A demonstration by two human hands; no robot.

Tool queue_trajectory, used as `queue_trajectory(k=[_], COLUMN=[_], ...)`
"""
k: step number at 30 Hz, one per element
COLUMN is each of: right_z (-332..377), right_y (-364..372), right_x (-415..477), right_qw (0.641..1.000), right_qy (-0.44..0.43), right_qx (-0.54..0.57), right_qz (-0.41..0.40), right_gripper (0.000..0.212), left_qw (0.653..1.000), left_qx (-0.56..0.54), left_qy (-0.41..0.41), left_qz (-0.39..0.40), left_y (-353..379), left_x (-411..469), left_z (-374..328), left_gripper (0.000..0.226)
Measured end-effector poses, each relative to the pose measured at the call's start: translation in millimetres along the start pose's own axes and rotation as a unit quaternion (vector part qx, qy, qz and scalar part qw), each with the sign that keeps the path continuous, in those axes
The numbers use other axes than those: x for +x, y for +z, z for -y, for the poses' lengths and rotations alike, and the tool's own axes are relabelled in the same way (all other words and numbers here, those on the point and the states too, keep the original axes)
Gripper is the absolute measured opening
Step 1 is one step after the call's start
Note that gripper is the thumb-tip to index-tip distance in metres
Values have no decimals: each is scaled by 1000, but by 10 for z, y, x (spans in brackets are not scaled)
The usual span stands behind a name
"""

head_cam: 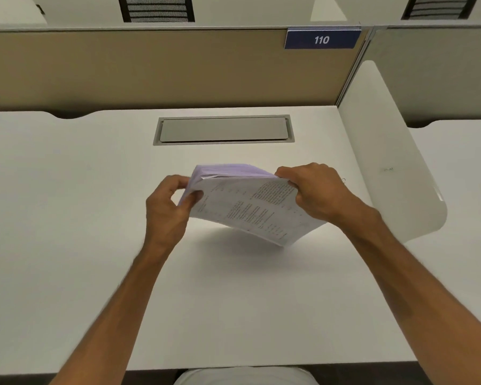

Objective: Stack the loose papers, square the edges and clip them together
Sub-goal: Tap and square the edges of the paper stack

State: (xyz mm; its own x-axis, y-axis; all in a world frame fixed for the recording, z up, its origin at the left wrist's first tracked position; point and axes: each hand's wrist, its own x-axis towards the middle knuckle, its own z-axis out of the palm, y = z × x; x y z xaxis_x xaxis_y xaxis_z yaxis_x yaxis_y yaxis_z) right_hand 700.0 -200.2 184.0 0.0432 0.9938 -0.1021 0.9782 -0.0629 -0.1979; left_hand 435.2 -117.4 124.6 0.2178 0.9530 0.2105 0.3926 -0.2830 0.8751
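Observation:
A thick stack of printed white papers (247, 209) is held in the air above the middle of the white desk (95, 218), tilted with its printed face toward me. My left hand (168, 207) pinches the stack's left edge between thumb and fingers. My right hand (317, 190) grips the upper right corner from above. The stack's far side looks pale violet. Its lower right corner hangs free just above the desk. No clip is visible.
A grey cable-tray lid (224, 130) is set into the desk behind the papers. A tan partition (150, 68) with a blue "110" sign (321, 39) closes the back. A white curved divider (395, 162) stands on the right.

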Motion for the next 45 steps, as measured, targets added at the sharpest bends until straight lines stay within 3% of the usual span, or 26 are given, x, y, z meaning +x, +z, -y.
queue_trajectory(k=[6, 10, 13, 16, 18, 21, 25, 29, 32, 37, 41, 45], right_z=[-10, -302, -539, -707, -786, -773, -716, -674, -596, -428, -302, -249], right_y=[-49, 57, 201, 346, 457, 607, 646, 684, 706, 875, 1089, 1260], right_x=[-7, -80, -186, -258, -289, -310, -293, -284, -283, -220, -209, -223], right_qw=[1000, 975, 925, 824, 761, 722, 726, 774, 808, 831, 838, 839], right_qy=[12, 50, 96, 127, 109, 75, 61, 80, 98, 118, 146, 173], right_qx=[5, 201, 347, 533, 630, 686, 684, 624, 572, 513, 481, 481], right_qz=[-13, -76, -125, -144, -111, -40, -43, -74, -104, -179, -214, -188], right_gripper=[28, 26, 60, 82, 85, 73, 66, 41, 26, 30, 28, 29], left_qw=[998, 995, 993, 989, 985, 981, 980, 983, 985, 987, 983, 981], left_qx=[-33, -61, -86, -120, -144, -169, -175, -159, -130, -32, -15, -15], left_qy=[-40, -53, -71, -82, -90, -92, -87, -84, -98, -105, -138, -168], left_qz=[-35, -50, -41, -35, -33, -27, -18, -27, -64, -118, -122, -100], left_y=[56, -1, -91, -152, -175, -217, -268, -271, -236, -86, 26, 79], left_x=[-64, -66, -54, -27, -13, 11, 42, 41, 4, -133, -264, -352], left_z=[30, 46, 95, 145, 146, 166, 214, 240, 266, 394, 579, 714], left_gripper=[16, 24, 28, 27, 27, 38, 49, 49, 38, 8, 7, 3])
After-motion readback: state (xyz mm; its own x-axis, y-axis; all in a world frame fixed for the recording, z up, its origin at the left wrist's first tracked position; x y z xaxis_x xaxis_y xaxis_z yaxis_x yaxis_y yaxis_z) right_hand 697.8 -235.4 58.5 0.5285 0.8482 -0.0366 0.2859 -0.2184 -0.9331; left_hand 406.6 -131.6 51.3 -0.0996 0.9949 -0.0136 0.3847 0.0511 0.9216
